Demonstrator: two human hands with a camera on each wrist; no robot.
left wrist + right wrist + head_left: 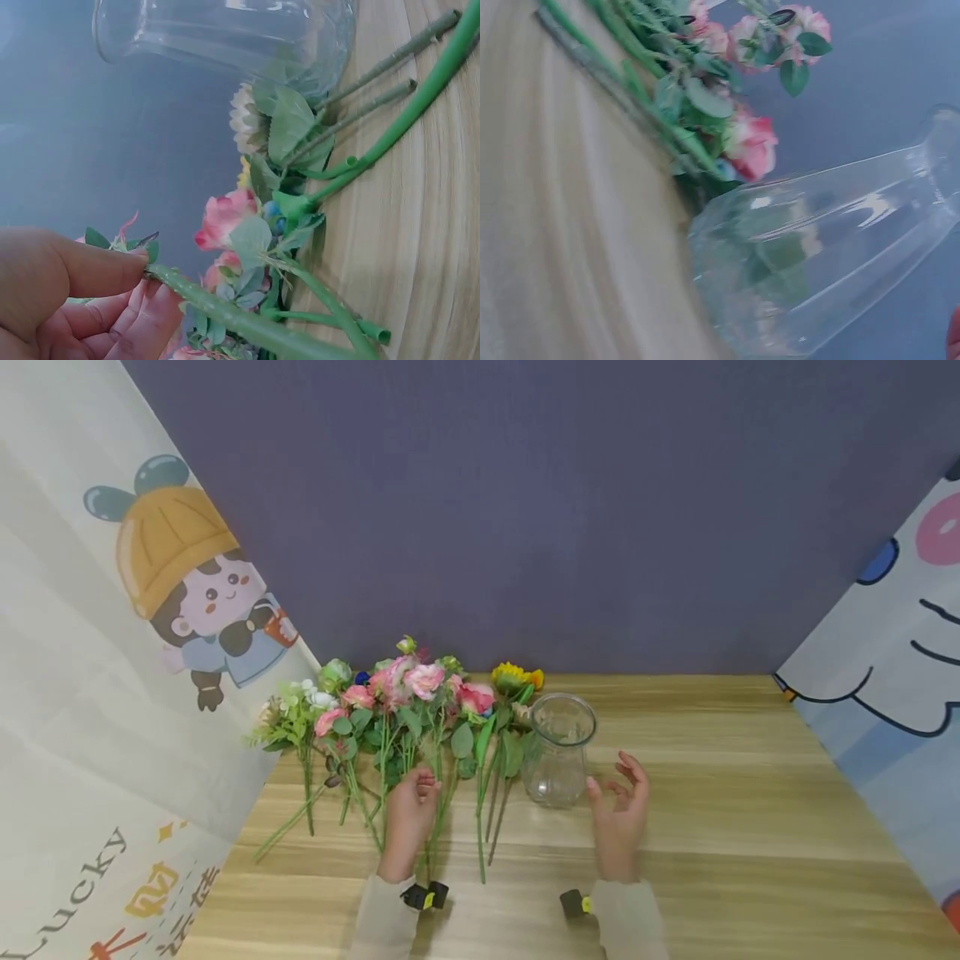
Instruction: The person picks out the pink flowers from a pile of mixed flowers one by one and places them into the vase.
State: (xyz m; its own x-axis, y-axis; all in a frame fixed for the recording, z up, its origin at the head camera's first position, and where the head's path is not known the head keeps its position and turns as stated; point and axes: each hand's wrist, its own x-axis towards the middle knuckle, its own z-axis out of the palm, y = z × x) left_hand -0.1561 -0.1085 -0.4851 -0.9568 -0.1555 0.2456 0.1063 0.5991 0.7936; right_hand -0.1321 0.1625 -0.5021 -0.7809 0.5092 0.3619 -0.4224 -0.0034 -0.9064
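My left hand (pixel 411 817) pinches a green flower stem (pixel 225 315) between thumb and fingers. Pink blossoms (pixel 423 681) stand above that hand in the head view; which of them tops the pinched stem I cannot tell. A clear glass vase (pixel 557 768) stands upright on the table, with leaves showing through its wall. Just to the right of the vase, my right hand (pixel 621 810) has its fingers spread and loosely bent, holding nothing. Only a fingertip (pixel 954 334) of it shows in the right wrist view.
Several artificial flowers lie along the back of the wooden table (pixel 720 827), including white blossoms (pixel 321 699) on the left and a sunflower (pixel 512 677) beside the vase. A dark panel (pixel 525 527) rises behind. Printed cloths (pixel 67 693) hang at both sides.
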